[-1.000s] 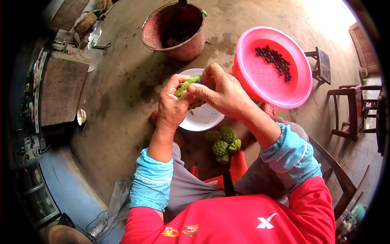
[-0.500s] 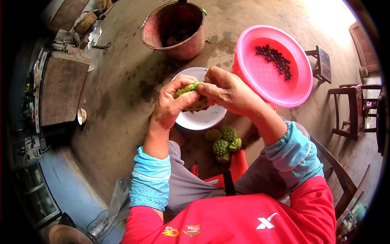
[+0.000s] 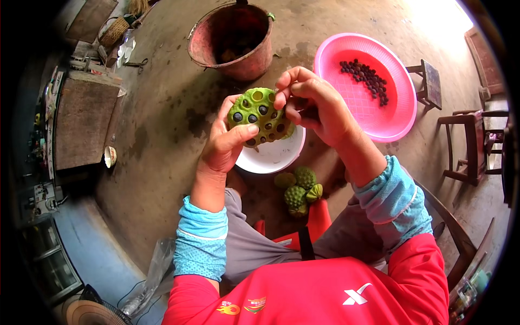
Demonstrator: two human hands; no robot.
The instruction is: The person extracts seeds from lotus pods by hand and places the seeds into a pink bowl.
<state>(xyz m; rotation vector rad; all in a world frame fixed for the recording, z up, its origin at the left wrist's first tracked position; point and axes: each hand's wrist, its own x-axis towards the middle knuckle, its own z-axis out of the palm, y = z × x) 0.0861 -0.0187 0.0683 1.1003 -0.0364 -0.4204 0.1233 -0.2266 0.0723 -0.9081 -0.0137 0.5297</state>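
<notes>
My left hand [image 3: 219, 141] grips a green lotus seed pod [image 3: 254, 128], thumb across its flat face and fingers behind. Dark seeds sit in several of the pod's holes, while other holes look hollow. At the pod's right edge is my right hand [image 3: 319, 108], its fingers bent and apart, with nothing visible between them. Below the pod stands a white basin [image 3: 271, 160], partly hidden by the pod and my hands. Several more green lotus pods [image 3: 295, 196] lie in a cluster between my knees.
A pink basket [image 3: 346, 116] holding dark seeds [image 3: 368, 80] stands at the right. Beyond the basin is a worn red bucket [image 3: 252, 65]. A small wooden stool [image 3: 430, 84] and a wooden chair [image 3: 466, 141] stand farther right. A wooden board [image 3: 84, 122] is at the left.
The lotus pod has been turned so its holed face shows upward. My right hand has come away from its pinch on the pod, with its fingers now loosened.
</notes>
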